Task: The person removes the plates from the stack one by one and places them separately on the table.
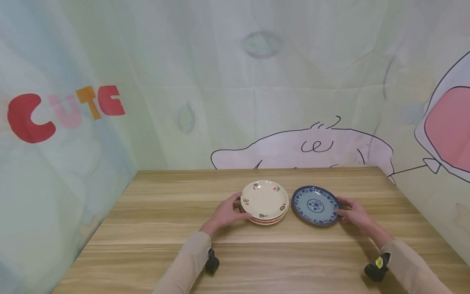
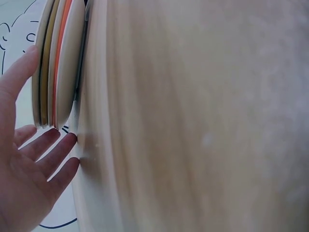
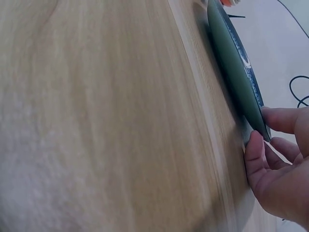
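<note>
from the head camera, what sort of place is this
Probably a staged recording booth rather than a real kitchen or dining room: a wooden table walled on three sides by a creased cartoon backdrop printed with "CUTE", with only a stack of plates and a blue patterned plate on it.

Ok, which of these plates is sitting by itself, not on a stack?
The blue patterned plate, held at its rim by the right hand. The cream plates beside it are stacked, with the left hand at their edge.
</note>
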`<state>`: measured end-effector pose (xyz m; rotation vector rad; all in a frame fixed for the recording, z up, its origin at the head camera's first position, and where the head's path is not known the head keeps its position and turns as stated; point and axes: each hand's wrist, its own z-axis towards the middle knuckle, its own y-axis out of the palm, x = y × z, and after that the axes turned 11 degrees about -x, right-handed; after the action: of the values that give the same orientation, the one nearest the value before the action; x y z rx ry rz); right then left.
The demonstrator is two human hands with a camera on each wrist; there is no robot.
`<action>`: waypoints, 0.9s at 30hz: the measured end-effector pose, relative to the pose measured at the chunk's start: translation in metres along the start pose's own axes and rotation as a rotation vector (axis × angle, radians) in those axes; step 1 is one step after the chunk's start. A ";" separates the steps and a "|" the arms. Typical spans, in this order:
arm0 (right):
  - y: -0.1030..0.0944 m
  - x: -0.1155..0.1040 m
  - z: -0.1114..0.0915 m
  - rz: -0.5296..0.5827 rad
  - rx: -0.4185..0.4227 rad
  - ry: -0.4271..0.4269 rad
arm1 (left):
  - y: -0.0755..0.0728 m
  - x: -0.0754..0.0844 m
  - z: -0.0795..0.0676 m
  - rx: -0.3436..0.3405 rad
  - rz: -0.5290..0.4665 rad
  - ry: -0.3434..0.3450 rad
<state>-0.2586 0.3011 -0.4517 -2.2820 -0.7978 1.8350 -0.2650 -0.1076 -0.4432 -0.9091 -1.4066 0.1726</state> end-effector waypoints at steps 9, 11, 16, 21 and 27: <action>-0.005 0.000 -0.003 0.022 0.026 -0.019 | 0.000 0.001 0.000 -0.002 -0.012 -0.010; -0.007 -0.002 -0.003 0.020 0.025 -0.041 | 0.000 0.001 0.000 0.000 -0.007 -0.009; -0.011 -0.009 -0.004 -0.008 0.023 -0.056 | 0.001 0.000 0.001 -0.001 -0.007 -0.011; -0.009 -0.020 -0.002 -0.088 0.035 -0.050 | 0.001 -0.001 0.002 -0.002 -0.009 -0.014; 0.001 -0.038 0.003 -0.105 0.018 -0.112 | 0.000 0.001 0.001 0.000 -0.010 -0.034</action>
<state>-0.2662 0.2824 -0.4198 -2.0984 -0.8950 1.9288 -0.2658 -0.1065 -0.4421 -0.9026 -1.4421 0.1809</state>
